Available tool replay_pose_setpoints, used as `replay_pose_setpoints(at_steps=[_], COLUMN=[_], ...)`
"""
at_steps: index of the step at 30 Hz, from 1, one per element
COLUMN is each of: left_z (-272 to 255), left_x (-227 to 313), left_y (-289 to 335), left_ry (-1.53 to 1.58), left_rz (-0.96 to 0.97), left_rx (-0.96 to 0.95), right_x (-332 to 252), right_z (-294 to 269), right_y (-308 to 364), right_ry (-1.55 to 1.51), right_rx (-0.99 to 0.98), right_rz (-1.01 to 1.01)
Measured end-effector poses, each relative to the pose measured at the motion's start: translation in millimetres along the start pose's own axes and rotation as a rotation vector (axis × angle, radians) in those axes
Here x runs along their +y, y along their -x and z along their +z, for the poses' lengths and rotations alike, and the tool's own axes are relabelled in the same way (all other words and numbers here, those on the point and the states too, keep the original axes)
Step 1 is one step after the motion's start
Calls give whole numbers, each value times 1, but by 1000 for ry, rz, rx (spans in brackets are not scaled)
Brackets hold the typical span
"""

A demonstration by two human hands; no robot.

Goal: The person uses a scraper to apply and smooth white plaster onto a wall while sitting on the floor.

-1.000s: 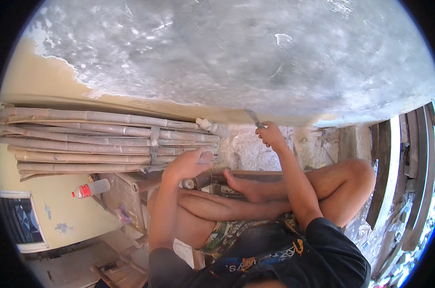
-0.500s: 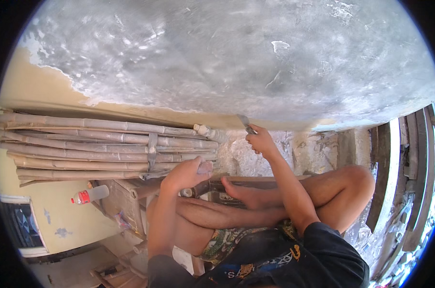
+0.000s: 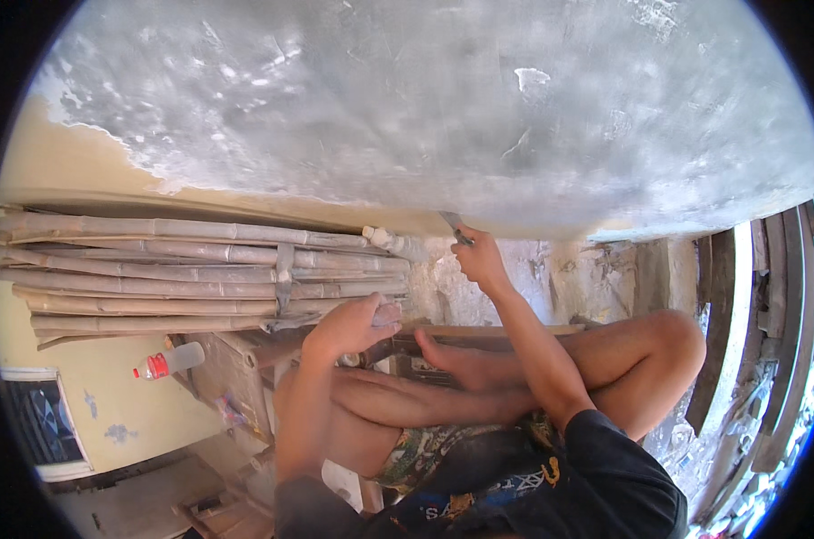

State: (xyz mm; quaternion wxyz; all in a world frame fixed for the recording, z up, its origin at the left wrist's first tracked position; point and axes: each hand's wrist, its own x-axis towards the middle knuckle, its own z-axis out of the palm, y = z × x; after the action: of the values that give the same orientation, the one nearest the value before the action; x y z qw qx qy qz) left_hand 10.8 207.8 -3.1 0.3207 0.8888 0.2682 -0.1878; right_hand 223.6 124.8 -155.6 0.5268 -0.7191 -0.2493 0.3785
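My right hand (image 3: 481, 260) is wrapped round the dark handle of a scraper (image 3: 451, 219). Its thin blade points up and left at the lower part of the wall (image 3: 407, 135), which is grey and patchy above a tan band. Whether the blade's edge touches the surface is hard to see. Over my crossed legs, my left hand (image 3: 351, 324) is closed, its fingers curled inward near the bamboo ends. Something pale and dusty shows at those fingertips, too unclear to name.
Tied bamboo poles (image 3: 164, 260) lie along the wall's foot at left. A plastic bottle (image 3: 169, 360) with a red label and cap lies below them, near a wooden frame (image 3: 227, 377). Dark planks (image 3: 771, 332) stand at right.
My right hand and the scraper have shifted slightly left and up along the wall's lower band. My left hand has barely moved.
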Motion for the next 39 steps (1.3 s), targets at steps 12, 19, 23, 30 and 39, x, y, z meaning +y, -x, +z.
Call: replay_pose_setpoints(at_steps=[12, 19, 23, 30, 39], left_z=[4, 5, 7, 5, 12], left_x=[3, -7, -3, 2, 3], left_y=[-5, -7, -15, -17, -17], left_ry=[-3, 29, -88, -109, -73], left_rz=[-101, -48, -48, -59, -61], left_rx=[-53, -58, -100, -94, -152], right_x=[-8, -8, -4, -12, -24], right_z=[11, 22, 12, 36, -20], right_y=[15, 19, 2, 33, 17], right_ry=[10, 98, -5, 47, -193], right_rx=[147, 155, 60, 175, 52], right_rz=[-56, -62, 13, -45, 364])
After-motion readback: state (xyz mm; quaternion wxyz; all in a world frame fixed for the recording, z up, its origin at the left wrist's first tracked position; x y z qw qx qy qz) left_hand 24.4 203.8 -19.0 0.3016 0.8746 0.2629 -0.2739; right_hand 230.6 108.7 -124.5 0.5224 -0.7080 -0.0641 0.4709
